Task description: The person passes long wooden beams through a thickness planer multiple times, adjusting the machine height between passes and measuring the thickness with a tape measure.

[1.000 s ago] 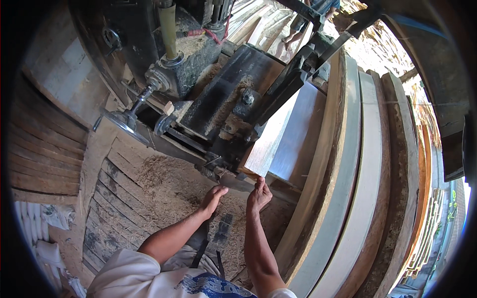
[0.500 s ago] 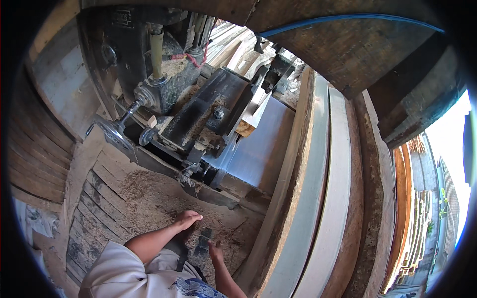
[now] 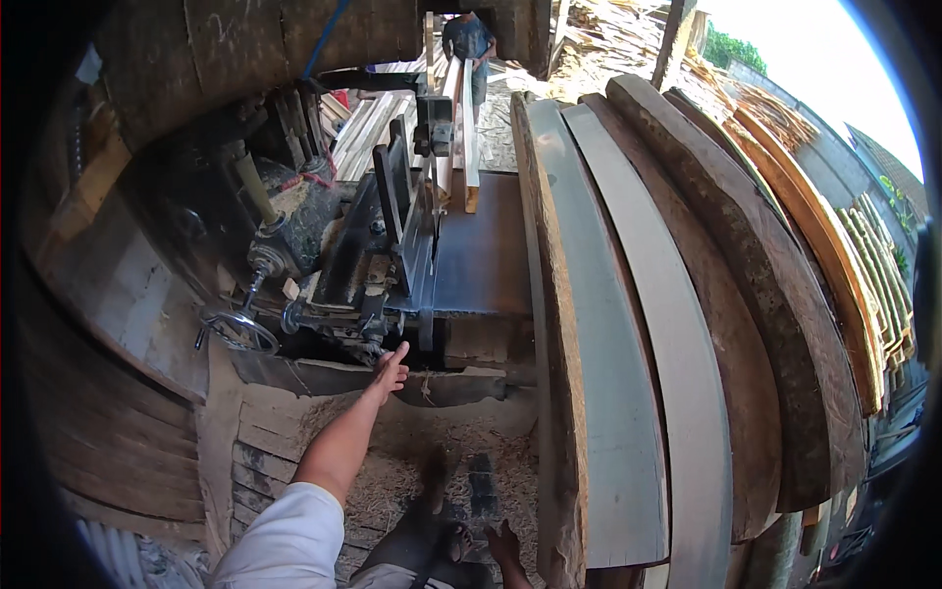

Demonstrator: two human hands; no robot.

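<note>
My left hand [image 3: 391,371] reaches forward, empty, with the fingers stretched out, just before the front edge of a large band saw. Behind it are the saw's metal table [image 3: 481,260] and dark upright fence plates [image 3: 394,201]. A long, pale squared timber [image 3: 471,162] lies on the table's far part, its near end beside the blade area. At its far end stands a co-worker [image 3: 469,41], whose hands are too small to make out clearly. Low down near my leg, my right hand [image 3: 503,542] hangs in shadow, apparently empty with fingers apart.
A chromed handwheel [image 3: 240,332] sticks out at the saw's left. Thick slabs [image 3: 613,393] lie side by side along the right. Sawdust [image 3: 392,466] covers the slatted floor by my feet. A dark wooden panel [image 3: 216,44] hangs above the machine.
The view has lifted and swung, bringing the co-worker into sight at the far end. My left hand has gone from near my body out to the saw's front edge. My right hand hangs lower.
</note>
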